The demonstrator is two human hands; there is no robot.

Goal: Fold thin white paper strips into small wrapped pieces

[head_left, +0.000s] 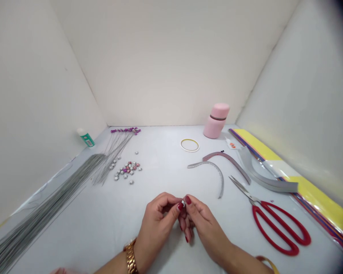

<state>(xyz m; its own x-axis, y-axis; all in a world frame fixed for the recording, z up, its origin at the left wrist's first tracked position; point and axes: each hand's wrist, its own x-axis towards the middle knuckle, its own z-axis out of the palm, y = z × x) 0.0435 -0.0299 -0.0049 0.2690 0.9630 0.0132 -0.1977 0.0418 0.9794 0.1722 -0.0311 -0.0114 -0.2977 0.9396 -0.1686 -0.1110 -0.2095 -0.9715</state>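
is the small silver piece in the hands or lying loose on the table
In the hands: the small silver piece shows pinched where the left hand and right hand meet.

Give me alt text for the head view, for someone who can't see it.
The left hand and right hand together pinch a tiny silvery piece above a white table. Small stars and gray wires lie to the left; curved strips, red-handled scissors and a pink bottle are on the right.
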